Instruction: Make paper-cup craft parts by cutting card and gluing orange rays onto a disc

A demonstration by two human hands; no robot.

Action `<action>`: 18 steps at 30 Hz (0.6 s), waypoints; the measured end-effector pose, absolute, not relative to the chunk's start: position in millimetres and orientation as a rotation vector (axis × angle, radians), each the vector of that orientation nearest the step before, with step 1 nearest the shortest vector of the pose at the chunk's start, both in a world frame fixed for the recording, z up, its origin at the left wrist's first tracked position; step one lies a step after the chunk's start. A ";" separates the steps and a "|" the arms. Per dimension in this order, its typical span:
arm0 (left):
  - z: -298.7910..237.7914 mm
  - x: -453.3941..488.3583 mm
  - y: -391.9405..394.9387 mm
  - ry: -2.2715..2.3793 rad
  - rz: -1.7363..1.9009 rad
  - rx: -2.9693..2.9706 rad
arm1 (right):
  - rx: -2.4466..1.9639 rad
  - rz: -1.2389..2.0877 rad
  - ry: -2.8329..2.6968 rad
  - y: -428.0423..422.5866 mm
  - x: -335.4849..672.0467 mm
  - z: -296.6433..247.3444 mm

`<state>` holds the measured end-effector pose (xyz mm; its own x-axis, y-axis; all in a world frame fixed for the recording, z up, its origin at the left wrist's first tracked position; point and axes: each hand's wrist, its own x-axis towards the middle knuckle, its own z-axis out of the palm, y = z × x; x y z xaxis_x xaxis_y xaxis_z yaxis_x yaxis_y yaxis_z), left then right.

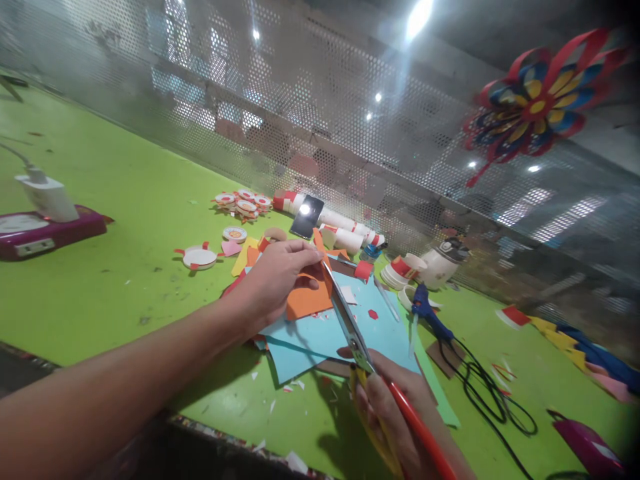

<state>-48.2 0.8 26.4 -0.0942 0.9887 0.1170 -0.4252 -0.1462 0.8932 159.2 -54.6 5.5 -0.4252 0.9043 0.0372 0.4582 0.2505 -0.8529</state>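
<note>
Spanning table [125,280]: green top, paper scraps [297,461] at its near edge.
Blue sheets [393,337]: overlapping, flat on the table.
Scissors [353,335]: one red handle, one yellow; blade tips up against the orange paper [306,303], which sits over the blue sheets.
Right hand [393,393]: curled closed around the scissor handles.
Left hand [280,277]: fingers pinched on the orange paper, near the blade tips.
Paper cups [401,269]: red-and-white, print too blurred to read.
Red hexagon [373,314]: flat on blue.
</note>
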 end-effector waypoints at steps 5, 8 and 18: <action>27.6 -46.7 1.4 0.875 1.541 0.948 | -1.242 1.077 -1.992 -54.6 159.0 3.1; 27.8 -46.5 1.8 0.875 1.547 0.946 | -1.247 1.070 -1.985 -54.3 159.6 2.2; 25.0 -46.3 2.9 0.840 1.566 0.958 | -1.204 1.044 -2.021 -52.9 160.0 5.2</action>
<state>-46.3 2.9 25.0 -0.1105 0.9821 0.1526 -0.4158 -0.1851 0.8904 160.0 -52.9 5.2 -0.4393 0.8954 0.0729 0.4587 0.2933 -0.8388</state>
